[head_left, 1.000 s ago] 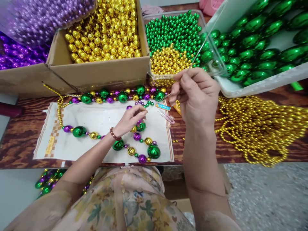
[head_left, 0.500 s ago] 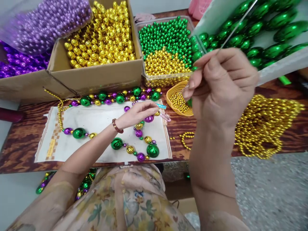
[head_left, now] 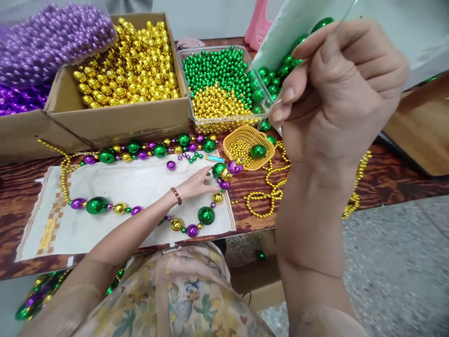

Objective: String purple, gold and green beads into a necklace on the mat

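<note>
My right hand [head_left: 336, 93] is raised close to the camera, fingers pinched on a thin needle or wire [head_left: 268, 112] that slants down toward a small yellow basket [head_left: 245, 140]. My left hand [head_left: 198, 183] rests on a white cloth [head_left: 133, 187], fingers lying flat beside the strung beads [head_left: 224, 175] at the cloth's right edge. A necklace of green, purple and gold beads [head_left: 96, 205] loops over the cloth. A green bead [head_left: 257, 151] sits in the basket.
A cardboard box of gold beads [head_left: 122, 70], a clear tub of green and gold beads [head_left: 217, 84], purple beads [head_left: 42, 42] and a white tray of large green beads [head_left: 280, 70] line the back. Gold bead strands [head_left: 266, 196] lie on the wooden table's right. Finished necklaces [head_left: 35, 299] hang below left.
My right hand has risen and come closer, pulling the needle upward. My left hand slid right along the strand to the cloth's edge. The view shifted right, showing the basket fully.
</note>
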`<state>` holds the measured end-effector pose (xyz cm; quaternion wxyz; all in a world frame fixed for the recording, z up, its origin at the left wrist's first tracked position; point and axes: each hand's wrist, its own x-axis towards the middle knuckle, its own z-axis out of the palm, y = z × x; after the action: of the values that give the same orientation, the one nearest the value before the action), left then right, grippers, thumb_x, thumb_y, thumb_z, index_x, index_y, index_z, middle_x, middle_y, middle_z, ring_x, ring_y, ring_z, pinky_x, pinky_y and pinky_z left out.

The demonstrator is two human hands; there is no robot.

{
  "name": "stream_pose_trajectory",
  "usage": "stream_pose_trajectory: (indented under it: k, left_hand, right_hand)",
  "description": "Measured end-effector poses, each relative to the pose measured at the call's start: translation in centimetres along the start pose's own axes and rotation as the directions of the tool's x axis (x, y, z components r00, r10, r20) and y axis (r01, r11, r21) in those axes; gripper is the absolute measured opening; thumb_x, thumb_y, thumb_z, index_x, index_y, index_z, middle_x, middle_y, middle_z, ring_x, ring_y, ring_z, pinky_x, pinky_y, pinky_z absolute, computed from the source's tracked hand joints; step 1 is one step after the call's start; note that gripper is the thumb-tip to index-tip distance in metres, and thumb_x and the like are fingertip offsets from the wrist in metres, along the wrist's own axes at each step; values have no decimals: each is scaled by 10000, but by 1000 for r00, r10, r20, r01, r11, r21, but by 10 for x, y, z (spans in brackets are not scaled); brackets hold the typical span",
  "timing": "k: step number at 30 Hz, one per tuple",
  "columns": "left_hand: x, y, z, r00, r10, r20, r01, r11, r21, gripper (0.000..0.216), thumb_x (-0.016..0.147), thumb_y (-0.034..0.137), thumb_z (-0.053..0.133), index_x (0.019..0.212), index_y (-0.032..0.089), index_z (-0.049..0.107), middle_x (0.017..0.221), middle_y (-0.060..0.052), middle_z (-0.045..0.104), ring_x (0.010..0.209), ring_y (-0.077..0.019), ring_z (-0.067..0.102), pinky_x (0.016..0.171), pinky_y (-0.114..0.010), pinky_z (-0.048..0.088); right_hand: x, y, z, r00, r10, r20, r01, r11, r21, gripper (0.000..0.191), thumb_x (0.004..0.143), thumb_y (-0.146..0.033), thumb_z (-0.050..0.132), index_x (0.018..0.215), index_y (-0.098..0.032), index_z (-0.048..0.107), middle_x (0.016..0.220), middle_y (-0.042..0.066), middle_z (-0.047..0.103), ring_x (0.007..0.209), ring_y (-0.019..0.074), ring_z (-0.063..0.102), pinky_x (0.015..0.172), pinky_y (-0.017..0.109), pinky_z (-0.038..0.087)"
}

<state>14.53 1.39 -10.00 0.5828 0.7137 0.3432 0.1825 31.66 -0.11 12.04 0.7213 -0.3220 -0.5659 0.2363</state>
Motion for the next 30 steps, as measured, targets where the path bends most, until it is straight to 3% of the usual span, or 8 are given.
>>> stream_pose_trajectory:
  k: [4,7,9,14,16,21,27,30]
  left_hand:
    - [18,2,37,988,-139,-64,109,935,-339,851,646,284,863,1366,164,427,1161,-141,654,961,-218,652,876,-384,513]
    - [23,8,56,970,-237,-53,156,777,-610,648,671,216,831,1217,132,493,1046,-93,676,878,-156,656,846,-325,517]
    - [19,17,59,960,-276,-42,174,710,-682,526,698,195,796,1138,126,517,982,-67,671,784,-121,642,783,-297,527]
    - [-9,49,29,956,-279,-87,199,839,-506,750,778,218,715,1423,166,335,863,-6,641,572,-83,584,549,-221,478]
    - [-21,61,12,963,-259,-80,197,872,-449,723,822,253,664,1452,166,320,817,-1,635,542,-85,586,527,-215,465]
    - [-38,79,-19,987,-153,-54,133,953,-273,597,798,233,641,1367,213,464,865,-11,624,687,-135,665,540,-215,494]
    - [-43,86,-33,990,-126,-62,121,989,-82,391,803,287,663,1161,145,595,663,27,603,580,-106,589,526,-201,462]
    - [-44,88,-40,987,-129,-97,126,991,-35,238,840,342,629,970,142,633,628,4,638,525,-105,591,488,-196,448]
  right_hand:
    - [4,-7,-9,1000,-25,-2,26,997,73,184,914,-166,630,770,-218,733,584,-28,570,426,66,485,342,198,350]
    - [2,-9,-17,999,-22,-25,25,990,135,224,930,-134,583,780,-197,737,573,-34,571,414,62,480,337,200,328]
    - [-2,-7,-23,999,-25,-43,30,993,114,167,907,-153,629,786,-201,733,576,-41,578,414,68,493,335,202,342]
    - [-15,12,-47,988,145,-46,-148,987,-68,126,857,-281,730,780,-184,706,569,-35,624,401,76,536,337,191,400]
    - [-22,22,-57,975,203,-90,-211,974,-88,166,836,-320,753,773,-178,694,545,-37,617,389,70,531,346,182,420]
    - [-42,47,-77,925,363,-111,-377,913,-155,173,872,-302,720,791,-154,684,551,-23,620,397,69,562,356,164,433]
    - [-58,63,-86,848,465,-253,-502,858,-106,166,881,-278,713,755,-194,644,534,-68,575,378,50,533,348,138,412]
    - [-59,63,-90,853,454,-258,-490,866,-98,150,898,-156,664,749,-169,664,512,-54,580,356,51,527,337,141,403]
